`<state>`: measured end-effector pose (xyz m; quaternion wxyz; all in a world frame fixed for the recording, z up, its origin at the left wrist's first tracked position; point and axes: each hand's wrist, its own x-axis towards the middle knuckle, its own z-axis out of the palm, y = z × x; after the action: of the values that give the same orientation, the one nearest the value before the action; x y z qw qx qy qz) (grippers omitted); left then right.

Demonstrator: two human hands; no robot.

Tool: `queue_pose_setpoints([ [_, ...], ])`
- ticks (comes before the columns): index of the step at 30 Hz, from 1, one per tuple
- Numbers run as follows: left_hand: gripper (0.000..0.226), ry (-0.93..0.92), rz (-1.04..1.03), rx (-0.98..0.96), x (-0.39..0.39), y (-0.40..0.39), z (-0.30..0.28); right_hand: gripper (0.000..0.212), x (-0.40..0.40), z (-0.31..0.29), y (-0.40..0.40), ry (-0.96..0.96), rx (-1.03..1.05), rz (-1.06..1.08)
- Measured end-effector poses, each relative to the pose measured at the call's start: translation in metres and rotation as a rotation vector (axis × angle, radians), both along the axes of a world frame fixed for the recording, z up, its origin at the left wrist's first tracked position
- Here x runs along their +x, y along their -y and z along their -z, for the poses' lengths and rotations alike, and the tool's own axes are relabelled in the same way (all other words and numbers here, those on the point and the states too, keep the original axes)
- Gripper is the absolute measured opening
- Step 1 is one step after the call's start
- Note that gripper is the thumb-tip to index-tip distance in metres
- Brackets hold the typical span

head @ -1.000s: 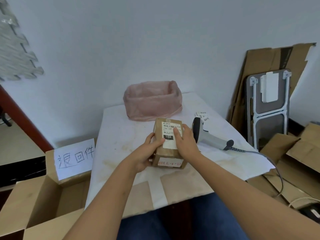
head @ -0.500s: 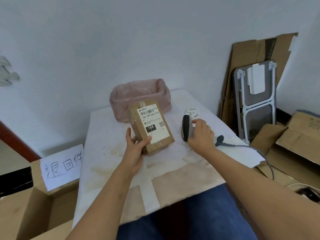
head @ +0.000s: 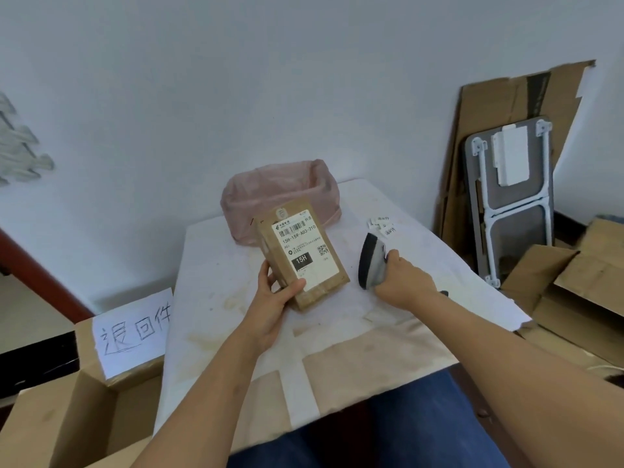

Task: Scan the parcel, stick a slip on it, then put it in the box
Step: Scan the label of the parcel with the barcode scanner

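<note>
My left hand (head: 277, 298) holds a brown cardboard parcel (head: 332, 282) tilted up above the table, its white shipping label with barcode facing me. My right hand (head: 403, 282) grips a grey and black barcode scanner (head: 371, 261) just right of the parcel, its head raised off the table. Small white slips (head: 383, 226) lie on the table behind the scanner. An open cardboard box (head: 84, 410) with a handwritten paper sign (head: 133, 332) stands on the floor at the lower left.
A pink plastic bag (head: 280, 194) sits at the table's (head: 219, 298) far edge against the wall. A folded grey table (head: 513, 197) and flattened cardboard (head: 506, 106) lean against the right wall. Loose cardboard boxes (head: 580, 288) lie on the floor at right.
My right hand left the parcel, took hold of the scanner and lifted it off the table. My left hand tilted the parcel so that its label faces up.
</note>
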<state>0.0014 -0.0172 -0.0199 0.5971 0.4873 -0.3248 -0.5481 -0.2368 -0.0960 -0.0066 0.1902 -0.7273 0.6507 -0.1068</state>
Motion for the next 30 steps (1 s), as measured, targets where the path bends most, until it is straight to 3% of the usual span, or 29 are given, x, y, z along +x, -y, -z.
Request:
queue_pose_setpoints([
  [8,0.086,0.029,0.015,0.012,0.006,0.004,-0.003,0.035,0.026,-0.064,-0.01,0.64,-0.02,0.043],
  [16,0.1,0.126,0.019,0.019,0.015,0.015,-0.015,0.03,0.053,-0.083,-0.043,0.723,0.057,-0.033],
  [21,0.107,0.213,0.065,0.035,0.018,0.013,-0.021,0.023,0.058,-0.081,-0.065,0.895,0.189,-0.061],
  [30,0.109,0.26,0.061,0.017,0.017,0.012,-0.018,0.03,0.054,-0.048,-0.08,0.947,0.107,0.077],
])
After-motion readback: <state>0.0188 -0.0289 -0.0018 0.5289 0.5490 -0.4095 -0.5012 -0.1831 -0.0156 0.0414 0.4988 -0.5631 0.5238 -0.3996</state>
